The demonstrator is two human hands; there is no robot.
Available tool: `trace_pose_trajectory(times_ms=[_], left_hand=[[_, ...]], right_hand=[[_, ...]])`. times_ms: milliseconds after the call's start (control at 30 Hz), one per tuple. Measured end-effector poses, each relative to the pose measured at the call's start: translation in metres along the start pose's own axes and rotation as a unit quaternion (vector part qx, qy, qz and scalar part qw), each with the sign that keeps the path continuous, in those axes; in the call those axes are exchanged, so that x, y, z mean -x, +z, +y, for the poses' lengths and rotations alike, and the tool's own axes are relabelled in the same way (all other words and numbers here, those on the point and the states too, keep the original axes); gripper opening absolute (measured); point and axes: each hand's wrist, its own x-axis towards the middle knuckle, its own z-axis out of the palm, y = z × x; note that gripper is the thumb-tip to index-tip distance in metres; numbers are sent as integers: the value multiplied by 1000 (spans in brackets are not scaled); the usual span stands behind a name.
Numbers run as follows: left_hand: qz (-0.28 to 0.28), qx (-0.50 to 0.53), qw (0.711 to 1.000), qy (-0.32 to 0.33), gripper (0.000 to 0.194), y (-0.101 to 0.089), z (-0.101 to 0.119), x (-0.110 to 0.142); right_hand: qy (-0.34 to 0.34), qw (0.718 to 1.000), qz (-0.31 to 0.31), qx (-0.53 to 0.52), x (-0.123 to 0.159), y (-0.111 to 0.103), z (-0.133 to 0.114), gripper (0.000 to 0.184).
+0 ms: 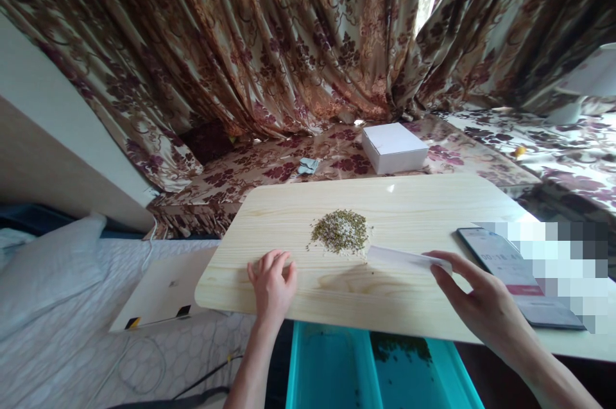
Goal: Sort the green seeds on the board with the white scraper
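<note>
A small heap of green mung beans mixed with white grains (341, 232) lies in the middle of the pale wooden tabletop (269, 216). My right hand (474, 287) pinches one end of a thin, whitish flat strip (399, 257) between thumb and fingers. The strip's far end touches or nearly touches the right lower side of the heap. My left hand (273, 284) rests on the tabletop to the lower left of the heap, fingers apart, with nothing in it. Below the table's near edge is a turquoise divided tray (375, 370); its right compartment contains green beans at the back.
A phone (517, 277) showing a timer lies on the table's right side. Behind the table, a white box (395, 147) and a small folded cloth (308, 166) sit on a flowered ledge. To the left, a laptop-like white panel (163, 287) lies on the bed.
</note>
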Motion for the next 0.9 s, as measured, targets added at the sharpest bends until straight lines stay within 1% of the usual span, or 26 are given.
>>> trace_pose_trajectory(times_ms=[133,300,400,500,667,900], left_hand=[[2,0,1000,1,20,0,0,0],[-1,0,1000,-2,19,1,-1,0],[-5,-1,1000,-3,20,1,-1,0],[-8,-1,1000,-3,20,0,-1,0],[-7,1,1000,0,19,-1,0,0],[-6,0,1000,-5,19,0,1,1]], right_hand=[[-1,1000,1,-1,-2,1,-6,28],[-5,1000,-18,-6,-1,-2,-12,26],[3,1000,-11,2,-1,-4,-14,26],[3,1000,-13,-2,-2,-2,-14,26],[-5,1000,-17,-17,-2,2,-6,28],[12,999,-30,-13,0,-7,-8,27]])
